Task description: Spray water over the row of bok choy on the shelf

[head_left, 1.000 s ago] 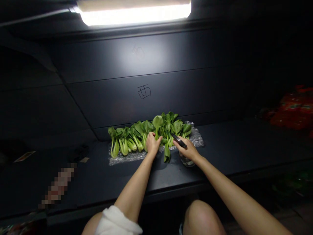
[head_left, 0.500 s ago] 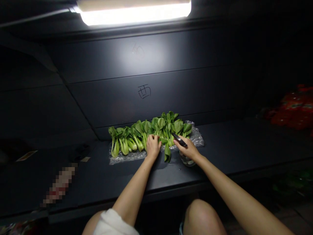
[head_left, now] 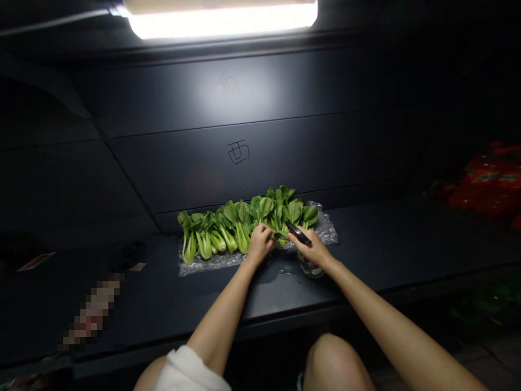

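Observation:
Several heads of bok choy (head_left: 240, 231) lie in a row on a sheet of bubble wrap (head_left: 325, 228), stems toward me and leaves away. My left hand (head_left: 259, 244) pinches a green stem or leaf at the front of the row. My right hand (head_left: 311, 248) is closed around a slim black tool (head_left: 298, 233), whose kind I cannot tell. Its tip points left, toward the same greens. Just below my right hand stands a clear glass jar (head_left: 310, 267), partly hidden by the hand.
The bubble wrap rests on a dark table (head_left: 378, 244) in front of a dark panelled wall (head_left: 285, 152) with a hand-drawn character. A bright lamp (head_left: 220, 19) hangs above. Red packages (head_left: 488, 184) lie at the far right, and a pixelated patch (head_left: 91, 309) covers part of the table's left side.
My left hand has moved right and slightly up. The bok choy stalk that hung over the wrap's front edge no longer shows there. My right hand has barely moved.

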A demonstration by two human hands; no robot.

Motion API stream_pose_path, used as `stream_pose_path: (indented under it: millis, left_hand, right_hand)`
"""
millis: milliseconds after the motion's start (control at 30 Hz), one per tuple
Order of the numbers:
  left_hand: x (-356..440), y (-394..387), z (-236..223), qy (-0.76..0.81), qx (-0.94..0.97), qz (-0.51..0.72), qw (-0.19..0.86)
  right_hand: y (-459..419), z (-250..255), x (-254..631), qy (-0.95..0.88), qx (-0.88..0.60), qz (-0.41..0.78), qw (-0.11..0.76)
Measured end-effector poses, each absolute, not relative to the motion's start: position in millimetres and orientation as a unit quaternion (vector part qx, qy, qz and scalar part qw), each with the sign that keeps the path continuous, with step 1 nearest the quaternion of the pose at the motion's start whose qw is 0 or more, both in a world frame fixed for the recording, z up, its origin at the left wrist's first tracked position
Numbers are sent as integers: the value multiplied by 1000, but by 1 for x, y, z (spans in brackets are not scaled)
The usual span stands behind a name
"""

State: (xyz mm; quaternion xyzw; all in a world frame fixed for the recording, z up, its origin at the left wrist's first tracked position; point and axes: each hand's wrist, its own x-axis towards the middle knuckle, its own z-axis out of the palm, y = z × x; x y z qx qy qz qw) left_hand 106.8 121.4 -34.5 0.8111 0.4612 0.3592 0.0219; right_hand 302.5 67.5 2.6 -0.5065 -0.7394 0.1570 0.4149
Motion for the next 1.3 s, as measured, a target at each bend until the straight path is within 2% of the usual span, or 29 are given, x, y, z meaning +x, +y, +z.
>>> stream_pose_path:
  millis: [133,300,500,733,867,1300]
  left_hand:
    - [118,130,-18,597,680,416,87]
    - [130,135,1,716,609,323,110]
    - [143,128,-3,665,693,252,117]
    - [152,113,-6,675,710,201,-1]
    - [151,112,-10,645,738,194,-31]
    - [153,129,-11,679,687,253,44]
  right_hand:
    - [67,3,303,-738,-511,157,412]
    - [66,4,303,-737,-507,162,418]
    - [67,3,304,-737,-504,161,421]
    - [68,1,303,-733,-503,163,428]
    - [68,1,304,-731,-508,162,427]
    - [67,1,306,-725,-501,171,439]
